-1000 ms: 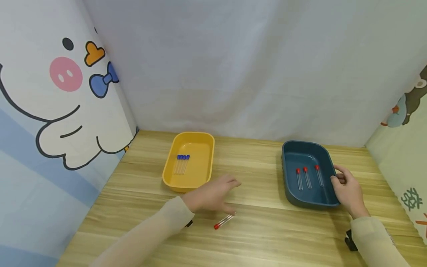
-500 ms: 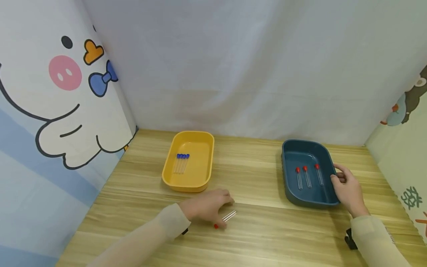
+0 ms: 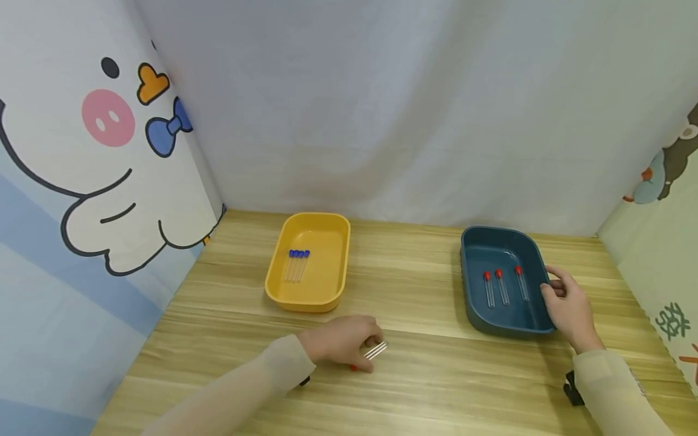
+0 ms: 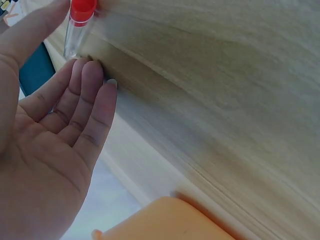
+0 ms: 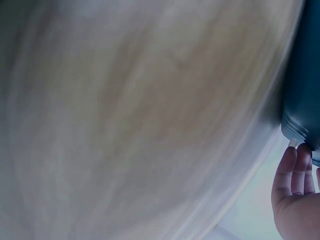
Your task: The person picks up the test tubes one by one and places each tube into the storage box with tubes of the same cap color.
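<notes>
My left hand (image 3: pixel 346 340) is low over the table, thumb and fingers on either side of a clear test tube (image 3: pixel 375 350) with a red cap. In the left wrist view the red cap (image 4: pixel 83 7) is beside the thumb, and the fingertips are near the tube's clear end. A gap shows between thumb and fingers; the thumb partly covers the tube in the head view. My right hand (image 3: pixel 570 312) grips the right wall of a dark blue tray (image 3: pixel 507 324), thumb at the rim. Three red-capped test tubes (image 3: pixel 501 289) lie in that tray.
A yellow tray (image 3: pixel 327 290) stands left of the middle, near the back edge of the wooden table (image 3: pixel 420 387). It holds several blue-capped test tubes (image 3: pixel 297 266). A pale curtain (image 3: pixel 382 109) hangs behind; printed cloths (image 3: pixel 136 230) flank the sides.
My left hand has come down and closer to the loose red-capped test tube, its thumb and fingers drawing nearer together around it. The right hand keeps its hold on the blue tray.
</notes>
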`<state>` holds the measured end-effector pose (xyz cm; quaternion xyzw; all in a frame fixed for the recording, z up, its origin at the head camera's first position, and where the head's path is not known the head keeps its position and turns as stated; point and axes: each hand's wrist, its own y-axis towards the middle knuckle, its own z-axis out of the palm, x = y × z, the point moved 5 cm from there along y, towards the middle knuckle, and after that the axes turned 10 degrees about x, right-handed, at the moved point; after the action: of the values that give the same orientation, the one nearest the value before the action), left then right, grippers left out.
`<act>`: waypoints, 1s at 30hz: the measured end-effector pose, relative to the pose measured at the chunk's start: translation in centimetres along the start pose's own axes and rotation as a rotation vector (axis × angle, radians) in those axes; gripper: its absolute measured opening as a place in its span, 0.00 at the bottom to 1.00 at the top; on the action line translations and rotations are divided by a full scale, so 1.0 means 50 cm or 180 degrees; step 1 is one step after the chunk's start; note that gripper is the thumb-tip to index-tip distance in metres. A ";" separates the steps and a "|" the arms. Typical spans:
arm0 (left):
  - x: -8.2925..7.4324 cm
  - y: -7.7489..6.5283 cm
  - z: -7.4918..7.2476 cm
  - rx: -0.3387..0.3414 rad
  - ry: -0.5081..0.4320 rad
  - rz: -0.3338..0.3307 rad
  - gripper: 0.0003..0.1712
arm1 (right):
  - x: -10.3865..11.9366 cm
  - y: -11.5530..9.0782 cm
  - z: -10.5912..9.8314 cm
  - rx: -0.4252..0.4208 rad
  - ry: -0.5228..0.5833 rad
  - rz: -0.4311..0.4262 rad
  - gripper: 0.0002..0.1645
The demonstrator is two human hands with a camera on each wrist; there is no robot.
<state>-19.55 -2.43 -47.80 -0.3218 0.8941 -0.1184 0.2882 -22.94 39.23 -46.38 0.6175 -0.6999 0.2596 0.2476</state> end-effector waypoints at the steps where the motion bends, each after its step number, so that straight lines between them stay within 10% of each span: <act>1: 0.000 0.001 0.000 0.0002 -0.0041 -0.0023 0.18 | 0.000 0.000 0.000 0.0013 0.0003 0.0007 0.30; 30: -0.010 0.017 -0.028 -0.0269 0.0068 0.0092 0.06 | 0.004 0.000 0.001 0.0039 0.0013 0.0049 0.31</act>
<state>-20.49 -1.41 -46.80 -0.3194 0.9059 -0.0797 0.2664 -22.94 39.04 -46.30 0.6131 -0.7025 0.2671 0.2433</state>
